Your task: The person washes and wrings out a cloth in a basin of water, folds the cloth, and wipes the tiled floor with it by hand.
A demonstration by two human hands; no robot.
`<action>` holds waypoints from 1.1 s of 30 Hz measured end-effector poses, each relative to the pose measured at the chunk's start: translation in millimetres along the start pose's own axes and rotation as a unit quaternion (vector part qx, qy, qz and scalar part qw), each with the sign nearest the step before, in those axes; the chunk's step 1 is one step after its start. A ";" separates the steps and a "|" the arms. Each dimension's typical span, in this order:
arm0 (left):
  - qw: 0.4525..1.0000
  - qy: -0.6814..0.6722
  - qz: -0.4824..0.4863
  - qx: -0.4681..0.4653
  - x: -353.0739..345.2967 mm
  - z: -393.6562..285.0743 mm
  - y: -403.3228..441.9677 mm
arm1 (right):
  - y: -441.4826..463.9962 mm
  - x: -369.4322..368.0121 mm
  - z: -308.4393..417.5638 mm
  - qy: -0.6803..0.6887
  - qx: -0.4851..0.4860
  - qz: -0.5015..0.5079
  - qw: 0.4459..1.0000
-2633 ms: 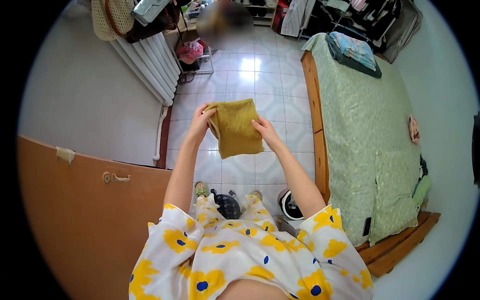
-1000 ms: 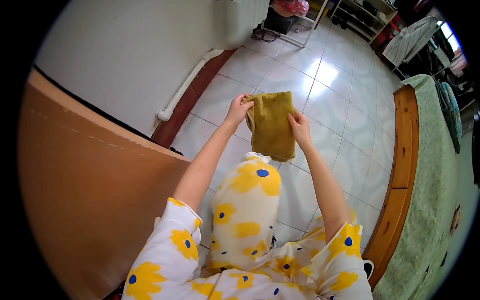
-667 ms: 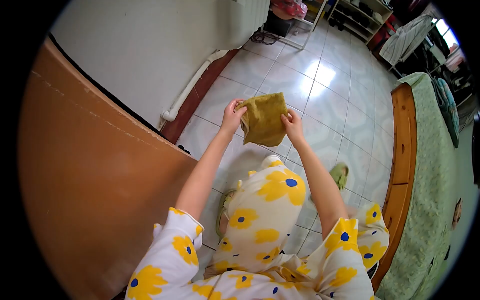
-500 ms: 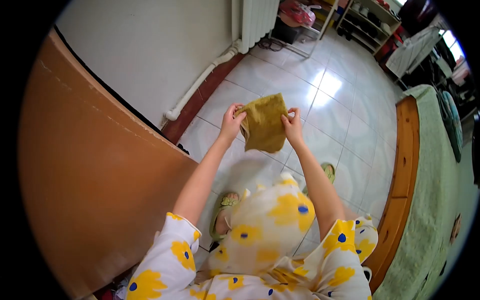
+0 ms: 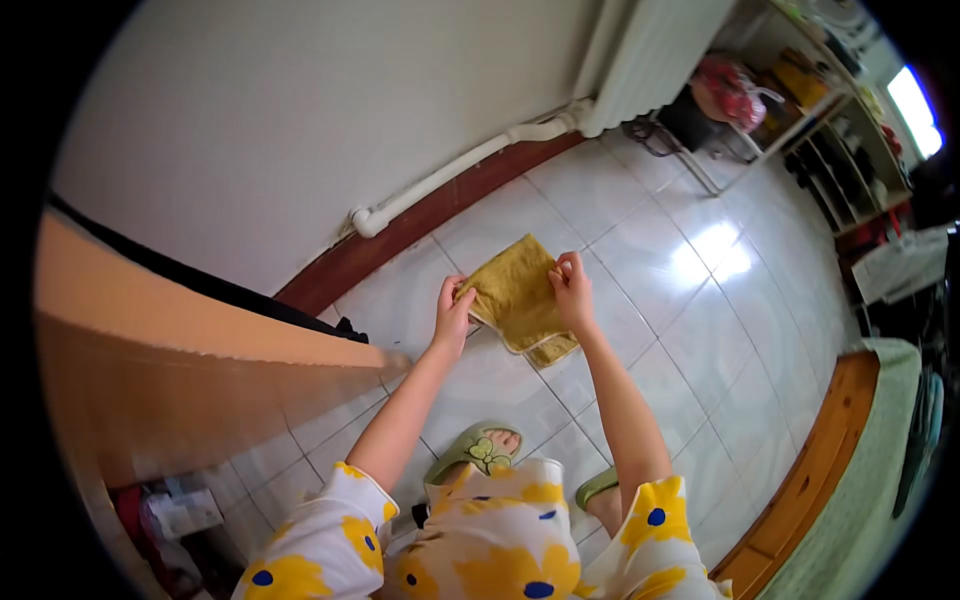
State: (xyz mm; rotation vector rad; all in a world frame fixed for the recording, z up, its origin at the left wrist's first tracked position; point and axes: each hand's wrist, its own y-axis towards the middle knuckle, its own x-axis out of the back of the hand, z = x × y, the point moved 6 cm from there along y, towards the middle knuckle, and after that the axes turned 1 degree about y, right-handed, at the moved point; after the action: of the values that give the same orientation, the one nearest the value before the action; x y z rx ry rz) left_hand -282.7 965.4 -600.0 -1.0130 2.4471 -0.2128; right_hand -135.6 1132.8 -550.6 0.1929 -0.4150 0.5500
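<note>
A mustard-yellow cloth [image 5: 518, 293] with a pale edge hangs between my two hands, above the tiled floor. My left hand [image 5: 452, 312] pinches its left side between thumb and fingers. At its upper right, my right hand [image 5: 571, 290] is closed on the other side. The lower part of the cloth droops and folds over itself. Below it are my feet in green slippers [image 5: 480, 450].
To the left stands an orange-brown wooden panel [image 5: 200, 320]. A white pipe [image 5: 450, 175] runs along the wall to a radiator [image 5: 655, 65]. Shelves [image 5: 850, 165] with shoes are at far right. A wooden bed edge [image 5: 800, 480] with a green cover lies at lower right.
My view has turned, so the wall and radiator take up more of it. The cloth sits lower in view and its bottom now folds over. Both hands still hold it.
</note>
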 end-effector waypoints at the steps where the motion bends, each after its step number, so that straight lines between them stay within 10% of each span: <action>1: 1.000 -0.026 -0.015 0.000 10.0 6.2 -1.6 | 6.8 -13.0 -1.4 0.007 0.015 0.014 1.000; 9: 0.962 -0.076 -0.261 -0.013 78.5 33.7 -7.9 | 58.2 -124.3 26.9 -0.060 0.118 0.156 0.979; 12: 0.939 0.157 -0.303 -0.043 117.7 64.8 4.8 | 58.5 -156.4 6.3 -0.063 0.121 0.140 0.981; 15: 0.762 0.518 -0.357 -0.153 109.5 53.6 -6.9 | 36.2 -173.5 -44.5 -0.197 0.116 0.124 0.965; 23: 0.690 0.700 -0.045 -0.177 57.7 59.5 48.1 | -19.8 -152.5 -120.9 -0.375 -0.109 0.126 0.912; 33: 0.615 0.767 -0.175 -0.045 81.6 119.8 54.9 | 21.8 -175.2 -121.2 -0.412 0.063 0.272 0.867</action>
State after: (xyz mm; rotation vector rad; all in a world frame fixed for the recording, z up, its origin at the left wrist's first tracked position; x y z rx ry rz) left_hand -308.6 952.2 -752.3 -1.7753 3.5594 -1.7650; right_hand -242.9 1104.0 -733.8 0.4463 -1.2966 1.0498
